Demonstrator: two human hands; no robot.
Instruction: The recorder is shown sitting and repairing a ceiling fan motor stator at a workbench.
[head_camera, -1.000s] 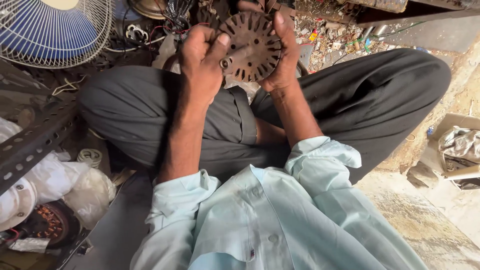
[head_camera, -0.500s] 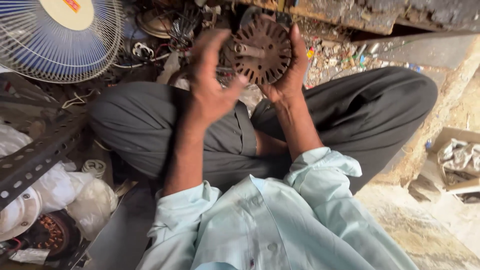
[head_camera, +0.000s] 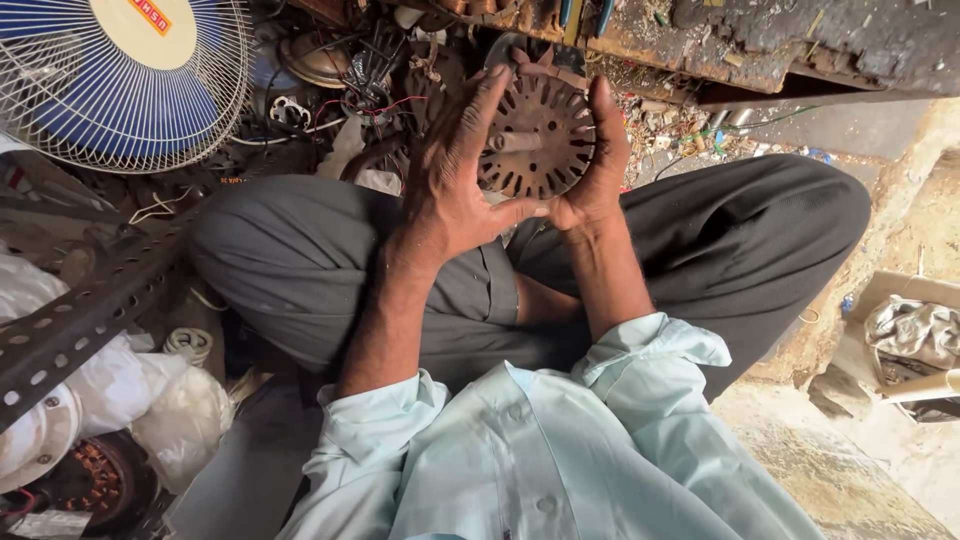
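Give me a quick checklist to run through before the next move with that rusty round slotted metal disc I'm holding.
1. Both hands on the rusty round slotted metal disc: ok, left hand and right hand clasp its edges.
2. Central shaft unobstructed: ok, it shows.
3. Disc held above the lap in grey trousers: ok.
4. Disc's rear face: cannot tell, hidden.
5. Blue fan with white wire guard apart from hands: ok.

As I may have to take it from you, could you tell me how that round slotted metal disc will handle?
The disc looks like rigid rusty metal, so probably stiff and heavy for its size. Both the left hand and right hand grip it. Being round, it may roll on edge.
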